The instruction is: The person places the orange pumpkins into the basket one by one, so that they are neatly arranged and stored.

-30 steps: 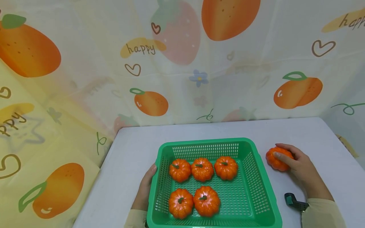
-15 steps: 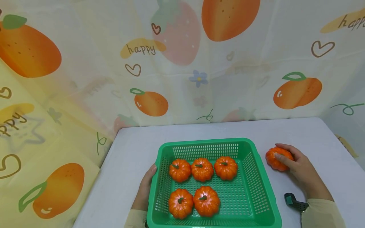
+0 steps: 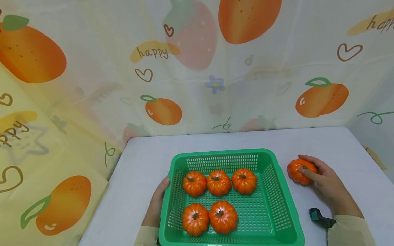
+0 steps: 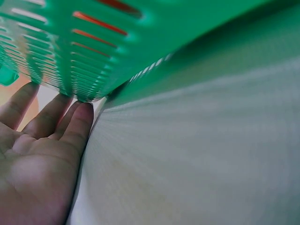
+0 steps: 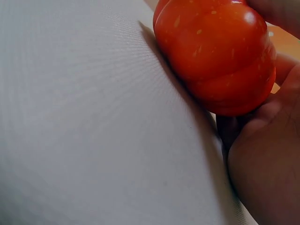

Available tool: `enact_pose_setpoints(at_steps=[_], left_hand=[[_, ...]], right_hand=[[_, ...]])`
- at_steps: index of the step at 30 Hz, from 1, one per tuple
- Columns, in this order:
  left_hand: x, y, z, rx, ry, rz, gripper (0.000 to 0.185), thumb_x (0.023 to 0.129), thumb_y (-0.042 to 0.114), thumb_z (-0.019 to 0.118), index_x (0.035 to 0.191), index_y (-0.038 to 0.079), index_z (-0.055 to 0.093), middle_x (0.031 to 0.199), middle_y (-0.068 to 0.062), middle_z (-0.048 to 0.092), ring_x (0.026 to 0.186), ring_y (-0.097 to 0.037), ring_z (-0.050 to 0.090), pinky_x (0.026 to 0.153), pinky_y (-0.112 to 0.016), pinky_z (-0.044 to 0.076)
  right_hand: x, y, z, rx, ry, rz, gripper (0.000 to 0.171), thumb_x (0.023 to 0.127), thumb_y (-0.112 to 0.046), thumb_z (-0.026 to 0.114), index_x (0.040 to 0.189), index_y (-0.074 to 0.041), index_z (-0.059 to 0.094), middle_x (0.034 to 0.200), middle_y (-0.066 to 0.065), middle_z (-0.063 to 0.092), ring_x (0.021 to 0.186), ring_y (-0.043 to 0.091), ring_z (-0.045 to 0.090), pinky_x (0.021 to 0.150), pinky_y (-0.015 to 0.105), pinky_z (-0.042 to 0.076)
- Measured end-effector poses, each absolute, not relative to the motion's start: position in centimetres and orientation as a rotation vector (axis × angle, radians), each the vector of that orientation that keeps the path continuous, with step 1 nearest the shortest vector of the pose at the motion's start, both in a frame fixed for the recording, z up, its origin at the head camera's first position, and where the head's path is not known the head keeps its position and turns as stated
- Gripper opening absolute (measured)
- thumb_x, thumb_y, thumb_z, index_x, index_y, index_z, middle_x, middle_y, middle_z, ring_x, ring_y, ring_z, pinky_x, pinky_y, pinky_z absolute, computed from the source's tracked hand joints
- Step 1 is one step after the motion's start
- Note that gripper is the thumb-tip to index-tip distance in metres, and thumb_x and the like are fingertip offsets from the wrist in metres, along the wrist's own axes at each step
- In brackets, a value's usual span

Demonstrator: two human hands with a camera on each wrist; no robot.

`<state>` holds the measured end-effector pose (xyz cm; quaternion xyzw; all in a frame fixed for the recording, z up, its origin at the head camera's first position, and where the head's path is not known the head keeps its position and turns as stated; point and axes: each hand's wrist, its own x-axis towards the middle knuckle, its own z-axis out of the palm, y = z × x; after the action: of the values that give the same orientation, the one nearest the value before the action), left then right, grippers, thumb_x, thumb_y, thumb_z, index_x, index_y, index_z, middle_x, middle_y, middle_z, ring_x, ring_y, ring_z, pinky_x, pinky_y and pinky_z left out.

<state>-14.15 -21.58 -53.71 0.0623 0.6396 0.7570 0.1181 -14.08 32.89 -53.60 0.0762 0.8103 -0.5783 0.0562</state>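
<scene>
A small orange pumpkin (image 3: 296,173) with a green stem sits on the table to the right of the basket. My right hand (image 3: 327,179) grips it, thumb over the top and fingers round the far side. Up close in the right wrist view, the glossy pumpkin (image 5: 220,56) rests against the white surface. My left hand (image 3: 158,198) is at the left side of a green plastic basket (image 3: 278,201). Its fingertips (image 4: 84,115) touch the slotted wall, the fingers fairly straight. Inside the basket lie several similar pumpkins (image 3: 223,217) in two rows.
The white table (image 3: 147,150) carries the basket in its middle. A black strap-like piece (image 3: 320,218) shows at the right wrist. Behind the table hangs a fruit-print cloth (image 3: 234,102).
The stem of the pumpkin under my right hand has come into sight beside the thumb. My right wrist has shifted slightly right. The left hand and basket hold still.
</scene>
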Motion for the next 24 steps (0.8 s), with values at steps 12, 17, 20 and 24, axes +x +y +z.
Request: enact_pose_setpoints(at_steps=[12,17,20,24], left_hand=[[-14.2,-21.55,-54.02,0.224,1.893,2.229,0.073,0.113,0.048,0.032,0.175,0.013,0.015,0.168,-0.026,0.03,0.153,-0.05,0.031,0.118,-0.061,0.033],[-14.21,-21.55,-54.09,0.207,1.884,2.237,0.073,0.113,0.049,0.033,0.175,0.015,0.017,0.168,-0.023,0.032,0.154,-0.049,0.031,0.119,-0.061,0.033],[-14.21,-21.57,-54.02,0.21,1.884,2.232,0.073,0.113,0.049,0.033,0.175,0.016,0.017,0.167,-0.024,0.032,0.153,-0.049,0.031,0.119,-0.061,0.033],[-14.22,-21.54,-53.88,0.205,1.892,2.224,0.073,0.113,0.049,0.033,0.175,0.015,0.018,0.166,-0.026,0.033,0.152,-0.049,0.033,0.119,-0.062,0.033]], right_hand=[[-14.17,32.86,-53.51,0.27,2.388,-1.801,0.071,0.112,-0.05,0.06,0.17,-0.016,0.038,0.174,0.023,0.023,0.152,0.048,0.018,0.121,0.073,0.022],[-14.17,32.85,-53.45,0.278,2.391,-1.805,0.071,0.112,-0.05,0.059,0.171,-0.016,0.037,0.175,0.024,0.021,0.154,0.049,0.016,0.121,0.075,0.021],[-14.21,32.88,-53.55,0.284,2.401,-1.805,0.071,0.112,-0.05,0.059,0.171,-0.015,0.038,0.176,0.024,0.021,0.156,0.05,0.015,0.121,0.075,0.019],[-14.26,32.96,-53.74,0.301,2.402,-1.811,0.072,0.112,-0.051,0.06,0.17,-0.015,0.038,0.177,0.023,0.02,0.158,0.052,0.012,0.12,0.077,0.016]])
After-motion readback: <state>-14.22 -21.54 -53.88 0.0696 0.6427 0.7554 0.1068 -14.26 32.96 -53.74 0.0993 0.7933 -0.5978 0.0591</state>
